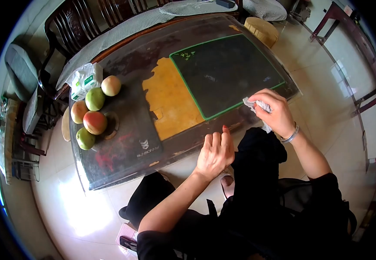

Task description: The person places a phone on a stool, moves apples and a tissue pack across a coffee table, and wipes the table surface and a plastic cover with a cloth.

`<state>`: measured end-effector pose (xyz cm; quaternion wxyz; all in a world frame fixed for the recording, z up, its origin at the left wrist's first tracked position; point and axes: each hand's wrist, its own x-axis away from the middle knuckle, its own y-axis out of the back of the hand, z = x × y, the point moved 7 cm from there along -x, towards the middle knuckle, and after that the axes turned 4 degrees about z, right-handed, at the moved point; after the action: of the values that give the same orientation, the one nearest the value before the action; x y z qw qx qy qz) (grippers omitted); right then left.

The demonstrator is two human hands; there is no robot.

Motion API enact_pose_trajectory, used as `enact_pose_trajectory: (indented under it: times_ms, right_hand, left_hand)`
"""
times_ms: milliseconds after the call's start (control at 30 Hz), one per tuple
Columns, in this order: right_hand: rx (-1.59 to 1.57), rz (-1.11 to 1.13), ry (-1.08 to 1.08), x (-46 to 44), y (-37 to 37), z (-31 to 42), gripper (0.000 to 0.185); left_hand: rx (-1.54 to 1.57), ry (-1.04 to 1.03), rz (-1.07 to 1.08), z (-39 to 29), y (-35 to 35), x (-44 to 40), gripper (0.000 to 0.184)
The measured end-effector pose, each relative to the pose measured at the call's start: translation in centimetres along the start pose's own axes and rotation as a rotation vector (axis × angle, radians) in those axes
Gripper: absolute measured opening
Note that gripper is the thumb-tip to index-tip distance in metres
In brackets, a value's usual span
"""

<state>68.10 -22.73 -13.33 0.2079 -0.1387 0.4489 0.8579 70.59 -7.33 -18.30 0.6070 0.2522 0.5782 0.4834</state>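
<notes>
A crumpled white tissue (264, 106) is pinched in the fingers of my right hand (276, 112), with one end hanging below the palm. This hand is above the right part of the table's near edge, and a silvery bracelet (291, 134) circles its wrist. My left hand (216, 152) is closed in a loose fist just off the near edge, its back toward me and one fingertip sticking up. Nothing shows in it, though its palm is hidden. Beyond the hands, a dark green-bordered mat (227, 76) lies on the table (131, 147).
Several round red and green fruits (95, 122) sit at the table's left end beside a plastic tissue pack (86, 81). A wooden bench (73, 26) runs along the far side. A round stool (261, 31) stands at the far right corner. My dark-clothed legs are below the near edge.
</notes>
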Motion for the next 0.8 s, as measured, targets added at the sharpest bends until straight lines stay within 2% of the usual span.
enact_pose_trajectory:
  times_ms: [167,333,400,433,500,567,600,667,800]
  right_hand:
    - [-0.166,0.079,0.078,1.0,0.1,2.3,0.019]
    - [-0.22,0.09,0.046,1.8,0.1,1.8,0.019]
    - [-0.231,0.039,0.049,1.6,0.2,1.9,0.018]
    - [-0.169,-0.009,0.098,1.1,0.6,2.2,0.016]
    - [-0.127,-0.122,0.077,0.0,0.9,1.1,0.017]
    - [-0.035,-0.189,0.003,-0.8,-0.1,-1.2,0.018]
    - [0.079,-0.14,0.006,-0.6,-1.6,-2.0,0.019]
    - [0.291,-0.136,0.087,0.3,-3.5,-0.9,0.021]
    - [0.25,-0.087,0.159,0.1,-8.2,3.8,0.018]
  left_hand:
    - [0.101,-0.084,-0.144,-0.3,0.6,1.2,0.031]
    - [0.225,-0.164,-0.069,-1.7,1.8,2.6,0.032]
    - [0.274,-0.265,-0.053,-3.3,2.6,3.1,0.027]
    - [0.272,-0.26,-0.053,-3.1,2.9,3.1,0.027]
    - [0.282,-0.118,-0.131,-1.3,3.9,3.0,0.025]
    - [0.294,0.199,-0.007,2.3,2.8,3.5,0.068]
    - [0.184,0.359,0.13,4.4,1.6,4.3,0.087]
    - [0.133,0.549,0.232,7.3,-0.2,6.1,0.101]
    - [0.276,0.537,0.211,7.8,-0.2,6.7,0.109]
